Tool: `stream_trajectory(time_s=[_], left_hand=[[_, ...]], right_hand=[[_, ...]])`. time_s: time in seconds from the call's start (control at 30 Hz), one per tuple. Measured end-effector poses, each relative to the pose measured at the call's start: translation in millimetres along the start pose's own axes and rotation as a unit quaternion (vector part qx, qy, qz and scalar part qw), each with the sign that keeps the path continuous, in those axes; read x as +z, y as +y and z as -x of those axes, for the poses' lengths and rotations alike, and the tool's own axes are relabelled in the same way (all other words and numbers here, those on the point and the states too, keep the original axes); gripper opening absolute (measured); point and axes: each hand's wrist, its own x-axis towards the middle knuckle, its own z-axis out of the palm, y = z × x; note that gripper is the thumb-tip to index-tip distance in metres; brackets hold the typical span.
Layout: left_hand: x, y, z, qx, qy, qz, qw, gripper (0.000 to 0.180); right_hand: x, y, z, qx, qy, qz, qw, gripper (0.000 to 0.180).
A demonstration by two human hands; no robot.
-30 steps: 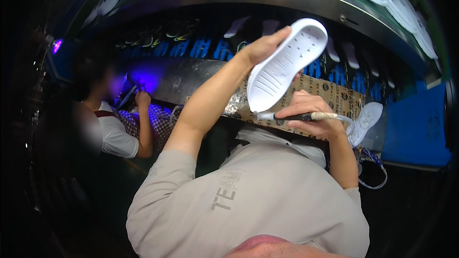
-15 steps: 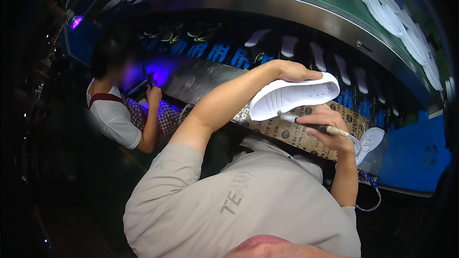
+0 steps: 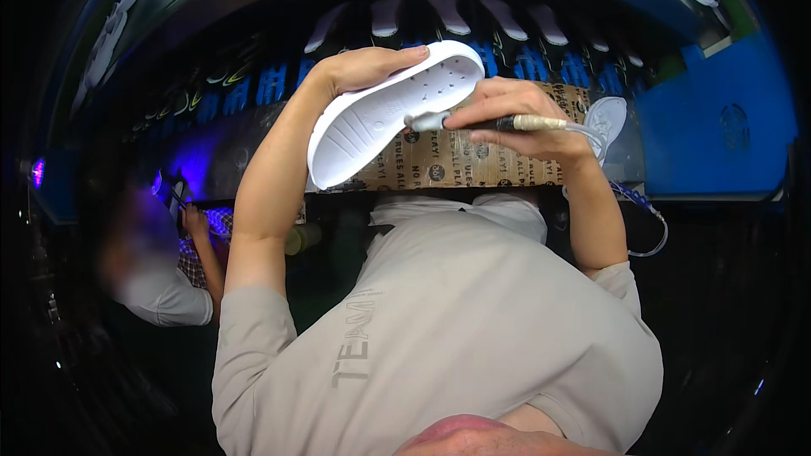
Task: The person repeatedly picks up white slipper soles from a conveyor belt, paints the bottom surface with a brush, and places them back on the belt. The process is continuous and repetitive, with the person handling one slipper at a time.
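Your left hand (image 3: 363, 67) gripped the white shoe sole (image 3: 393, 110) by its upper edge, tread side toward you, held up in the air above the cardboard-covered tabletop (image 3: 473, 156). Your right hand (image 3: 515, 114) was closed around the pen-shaped tool (image 3: 481, 123), tip touching the sole's edge at about 3 o'clock of it; a clear tube (image 3: 646, 232) ran from the tool's back end down toward 5 o'clock.

Risk, as I judged it: the sole was pinched on one edge only, so tool pressure could twist it and make the tip skid off. The tube hung loose and could snag on the tabletop edge.

Versus half a second earlier: the sole had been flatter and clear of the tool; it was now tilted steeper and the tip had come up to it. A co-worker (image 3: 160, 287) sat at 8 o'clock under violet light. Another sole (image 3: 608, 118) lay at 3 o'clock.
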Motion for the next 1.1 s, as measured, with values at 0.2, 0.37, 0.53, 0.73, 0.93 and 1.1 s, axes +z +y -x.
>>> stream_trajectory(time_s=[0.2,0.37,0.53,0.73,0.93,1.1], left_hand=[[-5.8,-8.3,-1.5,0.005,0.022,-0.055,0.998,0.079],[-9.0,1.2,8.6,-0.012,0.011,0.015,1.000,0.077],[-15.2,-9.5,2.2,-0.008,-0.011,0.096,0.995,0.069],[2.9,-2.9,-1.0,-0.050,0.069,0.169,0.982,0.061],[49.4,-3.5,-32.4,0.098,0.019,0.549,0.830,0.059],[33.6,26.4,-4.6,0.154,-0.036,0.510,0.846,0.067]], right_hand=[[-9.7,11.7,2.6,-0.038,-0.013,0.043,0.998,0.032],[-13.5,17.2,2.5,-0.015,0.033,0.120,0.992,0.029],[-23.9,19.2,4.0,-0.010,0.046,0.159,0.986,0.027],[-15.0,18.0,5.5,-0.002,0.030,0.035,0.999,0.024],[53.5,33.7,-5.0,0.047,0.266,0.121,0.955,0.026],[32.7,-6.9,16.0,0.013,0.136,-0.125,0.983,0.030]])
